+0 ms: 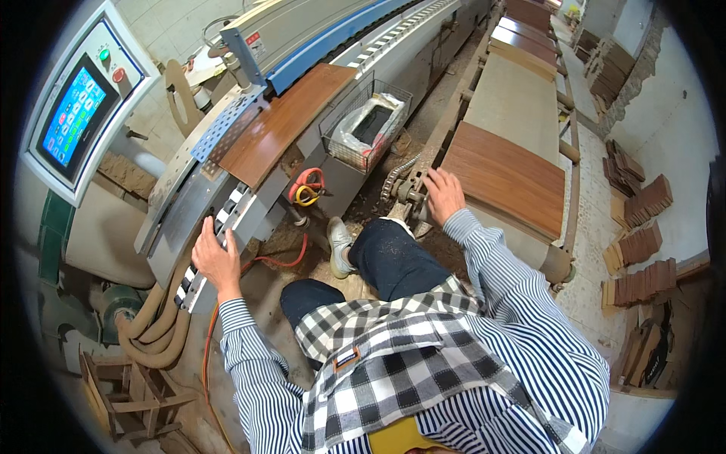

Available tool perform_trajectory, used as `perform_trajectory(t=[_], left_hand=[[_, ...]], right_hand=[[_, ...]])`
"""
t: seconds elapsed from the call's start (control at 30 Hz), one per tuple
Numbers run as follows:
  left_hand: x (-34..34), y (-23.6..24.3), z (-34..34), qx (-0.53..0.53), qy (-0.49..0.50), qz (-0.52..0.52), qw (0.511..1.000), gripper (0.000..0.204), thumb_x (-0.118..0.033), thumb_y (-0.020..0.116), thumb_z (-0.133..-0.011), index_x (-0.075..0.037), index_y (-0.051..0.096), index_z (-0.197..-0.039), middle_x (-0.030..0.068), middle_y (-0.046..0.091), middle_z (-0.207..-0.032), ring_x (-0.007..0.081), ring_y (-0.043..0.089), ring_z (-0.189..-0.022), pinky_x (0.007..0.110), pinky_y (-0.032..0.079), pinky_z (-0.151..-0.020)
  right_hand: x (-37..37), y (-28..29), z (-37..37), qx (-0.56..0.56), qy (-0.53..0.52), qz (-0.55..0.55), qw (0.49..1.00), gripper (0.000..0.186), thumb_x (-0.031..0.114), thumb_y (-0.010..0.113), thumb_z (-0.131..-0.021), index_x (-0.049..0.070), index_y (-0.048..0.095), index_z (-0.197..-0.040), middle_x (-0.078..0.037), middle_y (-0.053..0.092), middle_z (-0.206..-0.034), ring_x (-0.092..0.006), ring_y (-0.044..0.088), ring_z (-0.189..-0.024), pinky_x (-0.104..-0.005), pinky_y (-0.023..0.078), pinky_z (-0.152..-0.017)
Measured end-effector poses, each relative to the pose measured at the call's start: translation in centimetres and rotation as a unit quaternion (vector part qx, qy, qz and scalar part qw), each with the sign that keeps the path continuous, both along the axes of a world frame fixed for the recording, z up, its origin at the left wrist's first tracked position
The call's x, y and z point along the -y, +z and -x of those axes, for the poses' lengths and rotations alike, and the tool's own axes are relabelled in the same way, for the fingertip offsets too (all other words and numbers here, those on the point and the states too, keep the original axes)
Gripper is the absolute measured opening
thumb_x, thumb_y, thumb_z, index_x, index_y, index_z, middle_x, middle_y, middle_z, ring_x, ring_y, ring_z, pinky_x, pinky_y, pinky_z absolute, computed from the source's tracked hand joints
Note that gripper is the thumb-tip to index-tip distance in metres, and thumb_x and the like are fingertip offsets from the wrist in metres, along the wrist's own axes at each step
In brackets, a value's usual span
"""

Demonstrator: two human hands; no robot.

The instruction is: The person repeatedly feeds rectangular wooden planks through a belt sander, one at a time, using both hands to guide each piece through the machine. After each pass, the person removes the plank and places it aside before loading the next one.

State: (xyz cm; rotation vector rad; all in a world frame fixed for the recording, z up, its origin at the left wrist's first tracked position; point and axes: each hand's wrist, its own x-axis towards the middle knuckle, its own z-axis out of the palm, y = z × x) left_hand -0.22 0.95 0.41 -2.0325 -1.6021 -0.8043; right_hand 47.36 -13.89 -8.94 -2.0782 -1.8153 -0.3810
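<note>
A reddish-brown wood-grain board [283,121] lies on the infeed of a long machine [363,57], with its far end against the blue guide. My left hand [217,257] is nearer to me, its fingers spread at the black-and-white roller track [231,206] on the machine's front edge; nothing shows in it. On my right, a stack of boards [507,178] with a brown wood-grain top rests on a roller conveyor. My right hand [445,194] is beside the stack's near left corner. Its fingers are apart and slightly bent, with no board in them.
A control panel [76,113] with a lit screen stands at the left. A wire basket [368,125] with a plastic-lined container hangs from the machine's side. Red-and-yellow-handled scissors [307,189] hang below. Hoses [162,333] and a wooden frame [136,397] are at lower left. Board piles [643,242] line the right wall.
</note>
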Motion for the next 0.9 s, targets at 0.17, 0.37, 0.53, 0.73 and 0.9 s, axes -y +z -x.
perform_trajectory(t=[0.17, 0.37, 0.53, 0.73, 0.9], left_hand=[[-0.2, 0.0, -0.4, 0.011, -0.003, 0.008, 1.0, 0.048, -0.031, 0.064, -0.091, -0.012, 0.054, -0.134, 0.0036, 0.06, -0.13, 0.0225, 0.055, -0.118, 0.04, 0.037, -0.103], [0.1, 0.1, -0.2, 0.013, -0.006, 0.012, 1.0, 0.047, -0.03, 0.063, -0.092, -0.011, 0.054, -0.133, 0.0046, 0.06, -0.13, 0.0242, 0.055, -0.117, 0.041, 0.037, -0.103], [0.2, -0.2, 0.1, 0.019, -0.003, 0.008, 1.0, 0.046, -0.03, 0.063, -0.091, -0.011, 0.054, -0.133, 0.005, 0.061, -0.129, 0.0246, 0.055, -0.117, 0.041, 0.037, -0.102], [0.0, 0.1, -0.1, 0.034, -0.015, 0.01, 0.999, 0.046, -0.028, 0.063, -0.09, -0.009, 0.055, -0.131, 0.0067, 0.061, -0.128, 0.025, 0.055, -0.117, 0.041, 0.036, -0.103], [-0.1, 0.0, -0.1, 0.041, -0.016, 0.015, 0.999, 0.046, -0.028, 0.063, -0.09, -0.009, 0.055, -0.131, 0.0068, 0.061, -0.128, 0.0256, 0.055, -0.118, 0.042, 0.036, -0.104]], right_hand=[[-0.4, -0.3, -4.8, 0.046, -0.03, 0.1, 0.993, 0.046, 0.009, 0.055, -0.086, 0.006, 0.053, -0.132, -0.013, 0.049, -0.141, -0.0307, 0.043, -0.132, -0.0466, 0.033, -0.111], [4.1, -2.3, -3.3, 0.051, 0.008, 0.019, 0.998, 0.042, 0.011, 0.061, -0.082, 0.005, 0.058, -0.123, -0.013, 0.054, -0.135, -0.0311, 0.051, -0.124, -0.0433, 0.041, -0.104], [9.7, 0.4, 1.4, -0.123, 0.046, -0.105, 0.986, 0.023, 0.01, 0.068, -0.081, 0.004, 0.066, -0.103, -0.014, 0.066, -0.108, -0.0326, 0.06, -0.104, -0.043, 0.047, -0.092], [12.1, -3.5, -3.7, -0.79, -0.237, -0.088, 0.558, 0.045, 0.05, 0.061, -0.092, 0.006, 0.065, -0.099, -0.003, 0.069, -0.081, -0.0116, 0.063, -0.064, -0.029, 0.053, -0.06], [11.0, -5.7, -7.5, -0.847, -0.249, -0.233, 0.408, 0.033, 0.04, 0.067, -0.091, 0.009, 0.059, -0.09, -0.006, 0.068, -0.077, -0.0118, 0.063, -0.057, -0.0269, 0.052, -0.05]])
